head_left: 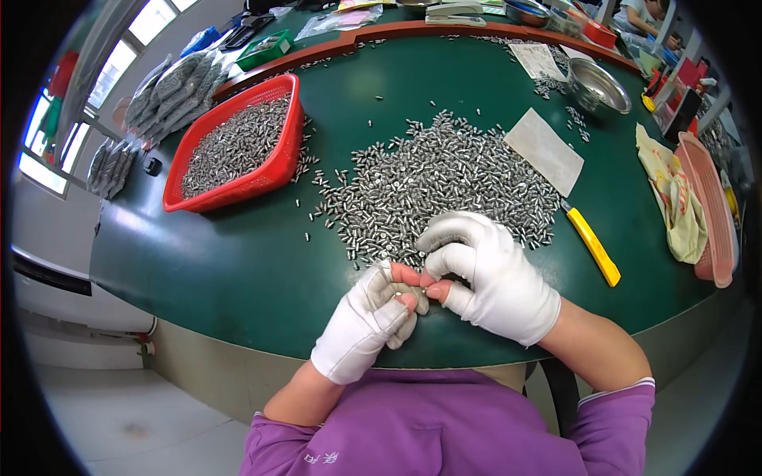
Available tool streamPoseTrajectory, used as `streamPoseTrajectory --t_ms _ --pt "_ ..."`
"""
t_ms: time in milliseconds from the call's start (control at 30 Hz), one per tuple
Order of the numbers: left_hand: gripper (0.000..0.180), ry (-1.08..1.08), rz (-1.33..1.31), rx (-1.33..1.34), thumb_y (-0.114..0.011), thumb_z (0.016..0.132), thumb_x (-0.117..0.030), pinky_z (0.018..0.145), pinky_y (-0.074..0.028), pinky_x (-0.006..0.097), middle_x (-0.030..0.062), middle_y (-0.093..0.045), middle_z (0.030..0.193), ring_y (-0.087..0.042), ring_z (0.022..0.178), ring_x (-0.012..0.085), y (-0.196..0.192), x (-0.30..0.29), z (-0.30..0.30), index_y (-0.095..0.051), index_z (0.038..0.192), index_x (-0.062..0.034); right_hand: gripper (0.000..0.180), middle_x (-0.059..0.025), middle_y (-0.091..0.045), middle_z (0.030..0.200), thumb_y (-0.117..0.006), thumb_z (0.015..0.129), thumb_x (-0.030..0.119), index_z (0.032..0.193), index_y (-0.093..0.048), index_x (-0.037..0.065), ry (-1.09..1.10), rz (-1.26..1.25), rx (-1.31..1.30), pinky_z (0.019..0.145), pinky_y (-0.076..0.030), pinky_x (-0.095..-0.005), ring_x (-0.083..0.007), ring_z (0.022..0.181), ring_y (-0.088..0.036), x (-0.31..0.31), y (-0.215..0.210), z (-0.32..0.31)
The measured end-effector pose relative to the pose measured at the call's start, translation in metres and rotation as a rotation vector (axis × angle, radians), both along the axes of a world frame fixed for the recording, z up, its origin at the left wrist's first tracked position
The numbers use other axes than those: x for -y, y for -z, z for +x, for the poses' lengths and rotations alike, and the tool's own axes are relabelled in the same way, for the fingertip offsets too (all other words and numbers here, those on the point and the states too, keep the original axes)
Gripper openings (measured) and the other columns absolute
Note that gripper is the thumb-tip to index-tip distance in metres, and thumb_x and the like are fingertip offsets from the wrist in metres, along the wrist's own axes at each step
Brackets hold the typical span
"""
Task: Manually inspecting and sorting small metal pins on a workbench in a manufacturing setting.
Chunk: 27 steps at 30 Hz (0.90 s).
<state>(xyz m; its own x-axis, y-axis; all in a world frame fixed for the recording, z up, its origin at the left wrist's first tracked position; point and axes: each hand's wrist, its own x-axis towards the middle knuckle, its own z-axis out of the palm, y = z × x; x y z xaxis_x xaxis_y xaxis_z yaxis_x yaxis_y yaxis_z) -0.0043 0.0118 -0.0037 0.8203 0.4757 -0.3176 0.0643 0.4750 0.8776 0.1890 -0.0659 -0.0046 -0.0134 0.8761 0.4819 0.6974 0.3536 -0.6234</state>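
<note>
A wide heap of small shiny metal parts [444, 174], short and pointed like little plugs, covers the middle of the green table. Just in front of it my two hands meet, both in white gloves with some fingertips bare. My left hand [369, 313] has its thumb and fingers curled inward. My right hand [492, 278] pinches with thumb and index finger close to the left fingertips. Between the fingertips a tiny bit of something shows, too small to make out.
A red plastic basket [298, 119] full of the same parts stands at left, beside stacked grey bags [175, 91]. To the right lie a card [546, 151], a yellow utility knife [593, 246], a steel bowl [599, 87] and a pink basket [706, 214]. A person [639, 16] sits at far right.
</note>
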Motion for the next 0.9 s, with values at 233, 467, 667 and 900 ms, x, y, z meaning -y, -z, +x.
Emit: streamPoseTrajectory --t_ms 233,467,667,900 --pt "0.013 0.001 -0.036 0.015 -0.059 0.1 -0.021 0.049 -0.034 0.018 0.0021 -0.062 0.085 -0.046 0.056 0.0041 0.0 0.003 -0.002 -0.056 0.106 -0.0103 0.013 -0.005 -0.065 0.102 -0.076 0.072 0.016 0.082 -0.069 0.011 -0.014 -0.036 -0.118 0.083 -0.049 -0.0401 -0.0287 0.094 -0.061 0.002 0.0 -0.003" --pt "0.011 -0.031 -0.059 -0.029 -0.06 0.1 -0.023 0.048 -0.034 0.018 0.0018 -0.062 0.081 -0.046 0.054 0.0041 0.003 0.002 -0.002 -0.054 0.102 -0.0139 0.02 -0.0048 -0.064 0.099 -0.079 0.068 0.015 0.085 -0.068 0.012 -0.03 0.097 -0.052 0.077 -0.05 -0.0401 -0.0281 0.092 -0.062 0.0 0.005 0.001" --pt "0.016 -0.017 -0.028 -0.031 -0.058 0.101 -0.027 0.048 -0.034 0.018 0.0014 -0.062 0.082 -0.045 0.054 0.0039 0.004 0.0 -0.004 -0.054 0.105 -0.0119 0.02 -0.0025 -0.064 0.096 -0.076 0.068 0.015 0.085 -0.067 0.013 0.014 0.152 0.067 0.075 -0.049 -0.0387 -0.0258 0.091 -0.062 -0.001 0.004 0.003" --pt "0.022 -0.017 -0.027 0.069 -0.057 0.1 -0.028 0.05 -0.032 0.019 0.0033 -0.06 0.091 -0.042 0.057 0.0046 0.005 -0.001 -0.005 -0.053 0.109 -0.0086 0.015 -0.0036 -0.063 0.097 -0.072 0.068 0.013 0.081 -0.067 0.013 0.126 0.122 0.291 0.078 -0.05 -0.0394 -0.0251 0.095 -0.061 -0.003 0.006 0.011"
